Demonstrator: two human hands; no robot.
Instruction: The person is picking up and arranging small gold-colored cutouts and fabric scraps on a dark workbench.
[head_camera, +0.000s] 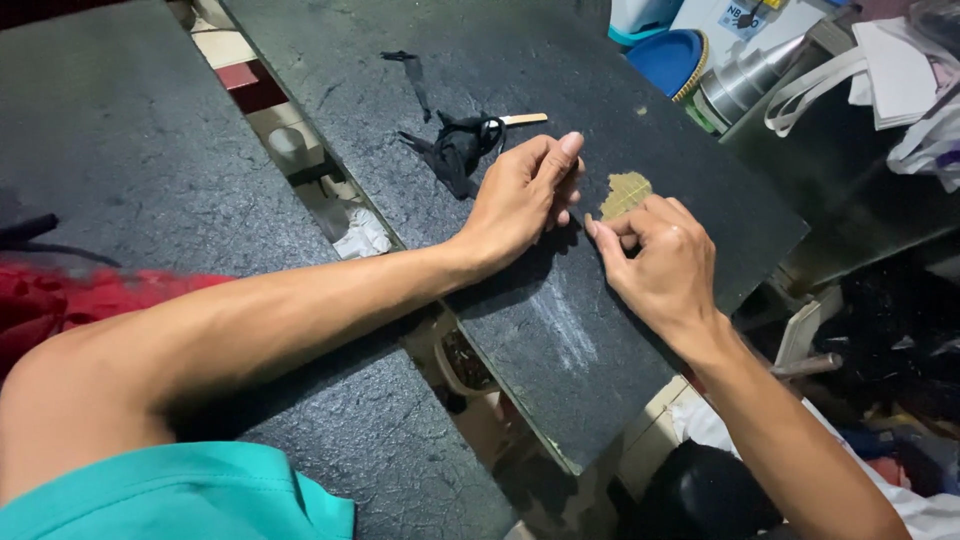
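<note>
A small olive-yellow patterned piece lies flat on a dark stone-like slab. My right hand rests just below it, thumb and forefinger pinched at its lower edge. My left hand lies on the slab to the piece's left, fingers curled together near its left edge; whether they touch it I cannot tell. Neither hand lifts anything clear of the slab.
A crumpled black scrap with a ring and a pale wooden stick lie above my left hand. A second dark slab sits left, across a gap. A blue lid, metal cone and white straps crowd the far right.
</note>
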